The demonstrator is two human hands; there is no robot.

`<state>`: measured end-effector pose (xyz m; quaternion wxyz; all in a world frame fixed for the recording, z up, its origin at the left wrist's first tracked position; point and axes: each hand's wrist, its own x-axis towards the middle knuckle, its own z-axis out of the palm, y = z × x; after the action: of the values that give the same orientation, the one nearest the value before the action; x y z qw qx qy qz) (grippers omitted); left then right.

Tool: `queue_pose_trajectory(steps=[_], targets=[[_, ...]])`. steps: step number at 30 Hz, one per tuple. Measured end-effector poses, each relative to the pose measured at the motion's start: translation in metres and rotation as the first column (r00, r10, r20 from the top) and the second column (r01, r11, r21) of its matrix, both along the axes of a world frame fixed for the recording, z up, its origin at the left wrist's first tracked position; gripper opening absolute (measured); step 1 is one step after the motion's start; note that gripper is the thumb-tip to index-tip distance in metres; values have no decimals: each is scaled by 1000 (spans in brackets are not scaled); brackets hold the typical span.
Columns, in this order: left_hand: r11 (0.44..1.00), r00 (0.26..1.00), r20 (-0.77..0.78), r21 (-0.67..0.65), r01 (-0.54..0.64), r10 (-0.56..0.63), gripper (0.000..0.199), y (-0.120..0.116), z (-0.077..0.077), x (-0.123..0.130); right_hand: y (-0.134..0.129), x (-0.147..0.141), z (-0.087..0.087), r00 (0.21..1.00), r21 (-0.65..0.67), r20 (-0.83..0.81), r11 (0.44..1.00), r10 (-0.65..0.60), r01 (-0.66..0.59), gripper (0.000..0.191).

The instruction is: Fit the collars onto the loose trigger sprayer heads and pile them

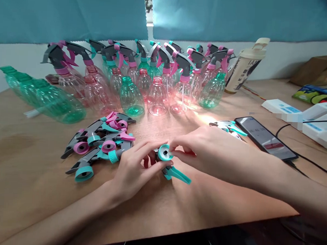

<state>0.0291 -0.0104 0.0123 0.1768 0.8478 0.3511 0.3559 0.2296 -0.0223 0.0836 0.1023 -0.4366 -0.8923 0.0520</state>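
Observation:
My left hand [140,166] grips a teal and grey spray nozzle head [179,175], its round collar turned up toward me. Inside the collar a white disc with a dark centre hole shows. At the collar's right rim, the thumb and fingers of my right hand [195,145] are pinched together; whatever lies between the fingertips is too small or hidden to make out. Left of my hands lies a pile of loose spray heads [108,146] in pink, teal and grey. Beyond my right hand rest a few more teal spray heads [228,127], partly covered by it.
Several clear pink and green bottles [157,98] stand at the back, many with spray heads on. Green bottles [54,99] lean or lie at the left. A phone [265,137], a power strip [285,109], cables and a cream tumbler [245,66] occupy the right side.

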Motion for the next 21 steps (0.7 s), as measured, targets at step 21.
queue_pose_trajectory(steps=[21], targets=[[933, 982, 158, -328, 150, -102, 20, 55, 0, 127, -88, 137, -12, 807, -206, -306, 863, -505, 462, 33]])
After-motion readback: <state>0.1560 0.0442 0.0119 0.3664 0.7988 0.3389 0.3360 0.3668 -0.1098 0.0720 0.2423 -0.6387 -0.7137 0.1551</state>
